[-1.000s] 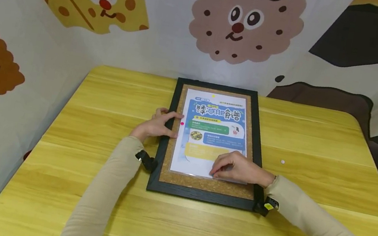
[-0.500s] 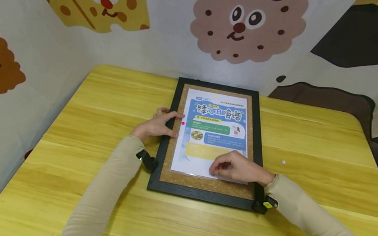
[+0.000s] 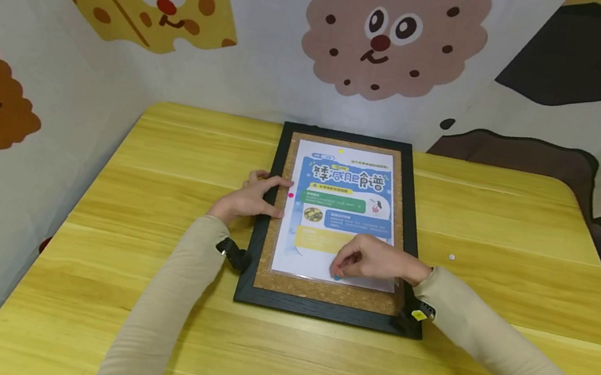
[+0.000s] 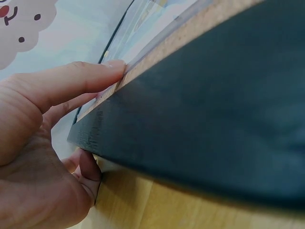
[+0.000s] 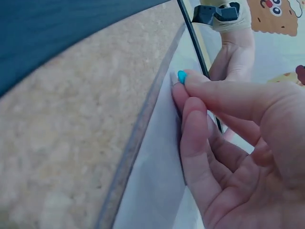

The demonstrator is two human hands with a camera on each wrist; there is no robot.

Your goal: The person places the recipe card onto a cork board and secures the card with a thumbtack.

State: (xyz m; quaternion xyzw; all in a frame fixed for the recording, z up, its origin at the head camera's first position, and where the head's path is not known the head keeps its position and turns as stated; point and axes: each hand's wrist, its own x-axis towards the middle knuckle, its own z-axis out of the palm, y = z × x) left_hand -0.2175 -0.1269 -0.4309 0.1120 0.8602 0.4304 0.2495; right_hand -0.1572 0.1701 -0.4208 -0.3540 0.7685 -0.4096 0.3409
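Note:
A printed sheet in a clear sleeve (image 3: 343, 213) lies on a corkboard with a black frame (image 3: 311, 308). My right hand (image 3: 368, 257) is over the sheet's lower edge, its thumb and forefinger pinching a blue thumbtack (image 5: 182, 77); whether its point enters the cork is hidden. At the board's left side, my left hand (image 3: 248, 196) rests its straight thumb and forefinger across the frame onto the sheet's margin. The other left fingers (image 4: 88, 167) bend down beside the frame's outer edge. A pink tack (image 3: 290, 195) sits between the left fingertips, and a yellow tack (image 3: 340, 151) at the top.
A small white tack (image 3: 451, 257) lies on the wooden table (image 3: 505, 224) right of the board. The board's far edge is close to a cloth backdrop (image 3: 258, 77) printed with cartoon food. Small black wrist cameras (image 3: 234, 255) are strapped to both sleeves.
My right hand has shifted slightly left, its wrist turning, and more of the blue tack shows under the fingertips. The left hand and board have stayed in place.

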